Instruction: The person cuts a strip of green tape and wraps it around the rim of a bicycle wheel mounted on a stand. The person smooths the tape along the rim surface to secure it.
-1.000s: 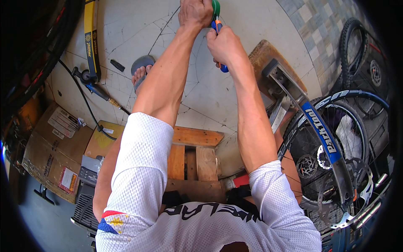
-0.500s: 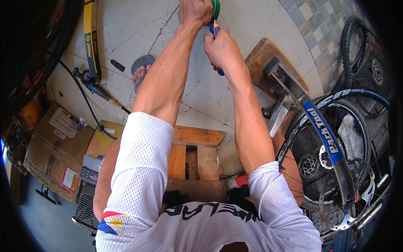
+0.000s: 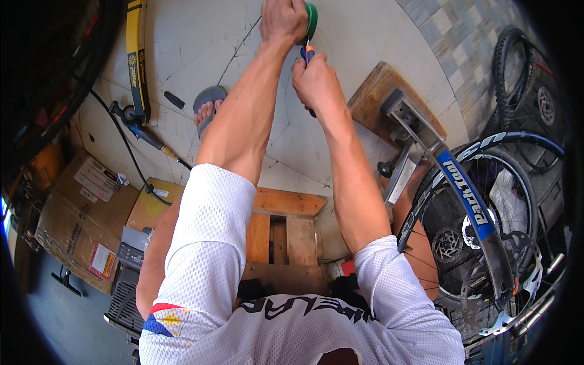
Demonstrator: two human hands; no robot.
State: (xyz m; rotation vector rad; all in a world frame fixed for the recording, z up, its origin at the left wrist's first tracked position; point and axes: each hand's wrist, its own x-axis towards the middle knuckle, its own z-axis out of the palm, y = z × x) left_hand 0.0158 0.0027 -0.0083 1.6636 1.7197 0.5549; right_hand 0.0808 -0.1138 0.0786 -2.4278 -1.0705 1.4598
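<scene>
Green curved item (image 3: 312,22) — top edge of view, gripped by the left hand (image 3: 284,23). Tool with blue-and-orange handle (image 3: 308,55) — clasped in the right hand (image 3: 316,82), its metal end at the green curved item. Right: wooden slab (image 3: 372,100). Left: grey sandal (image 3: 209,96).

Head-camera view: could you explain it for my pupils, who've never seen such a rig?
There is no machine: a person works bare-handed, seen from above by a fisheye camera worn on the head. The left hand holds a round green item; the right hand grips a blue-and-orange-handled tool, its tip toward that item. On the tiled floor lie a small black piece and, apparently, an air inflator. At right, a wheel-truing stand on a wooden base stands beside bicycle wheels.
</scene>
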